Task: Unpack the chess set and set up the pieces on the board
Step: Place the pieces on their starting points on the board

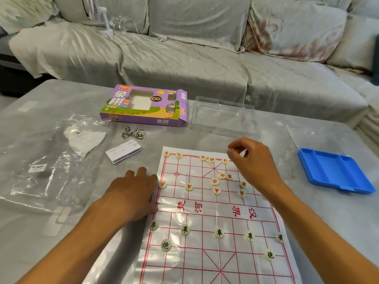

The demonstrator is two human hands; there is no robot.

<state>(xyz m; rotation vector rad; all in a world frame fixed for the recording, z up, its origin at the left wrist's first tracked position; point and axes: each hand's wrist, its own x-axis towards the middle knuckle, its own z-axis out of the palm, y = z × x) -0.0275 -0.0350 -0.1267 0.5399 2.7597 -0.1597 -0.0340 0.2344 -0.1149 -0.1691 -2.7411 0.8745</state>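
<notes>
A plastic xiangqi board sheet [205,214] with red lines lies on the table in front of me. Several round white pieces with red characters [188,187] sit on its far half. Several with black characters [185,229] sit on the near half. My left hand [133,195] lies flat on the table, its fingers straight, pressing the board's left edge. My right hand [252,160] hovers over the far right corner with fingers curled and fingertips pinched together; whether a piece is between them is hidden.
The purple chess box [143,107] lies at the back, a clear plastic tray [223,115] to its right. A blue tray [334,171] sits at far right. Crumpled plastic bags [51,156], a metal ring puzzle [133,133] and a leaflet [123,151] are left. A sofa stands behind.
</notes>
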